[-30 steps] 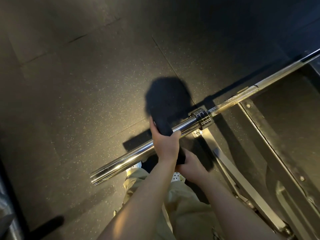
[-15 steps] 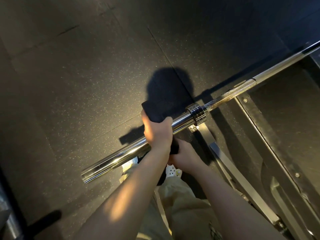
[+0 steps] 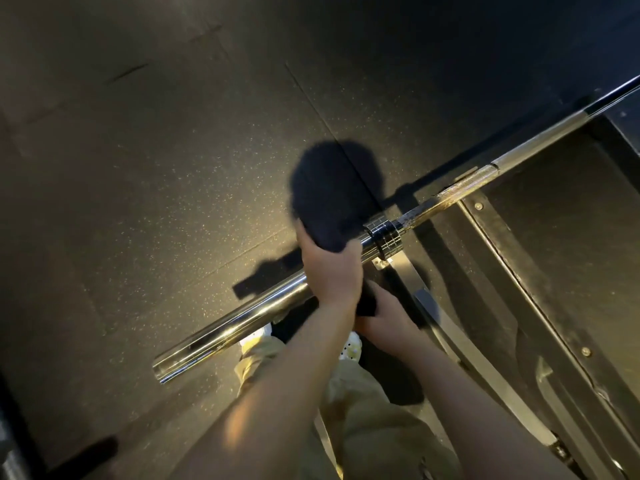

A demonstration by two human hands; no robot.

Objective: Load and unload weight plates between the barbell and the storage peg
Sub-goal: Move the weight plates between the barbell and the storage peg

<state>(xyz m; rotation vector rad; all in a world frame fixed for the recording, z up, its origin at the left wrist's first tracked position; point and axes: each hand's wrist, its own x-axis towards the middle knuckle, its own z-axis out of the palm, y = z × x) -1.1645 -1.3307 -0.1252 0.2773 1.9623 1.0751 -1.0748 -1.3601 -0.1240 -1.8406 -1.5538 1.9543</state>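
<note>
1. The rubber floor (image 3: 145, 188) fills the upper left of the frame.
2. The barbell (image 3: 242, 320) runs from lower left to upper right; its sleeve is bare left of the hands.
3. A black weight plate (image 3: 329, 209), at frame centre, is seen closer to the collar (image 3: 382, 237) than a second ago, so loading is judged nearly finished.
4. The left hand (image 3: 332, 271) is clamped on the plate's upper rim.
5. The right hand (image 3: 384, 317) is wrapped on its lower rim.

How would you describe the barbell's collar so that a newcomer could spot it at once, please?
Follow the chrome barbell sleeve up from its free end, past the left hand gripping a black plate. The collar is the thick grooved ring where sleeve meets thinner shaft.
</note>
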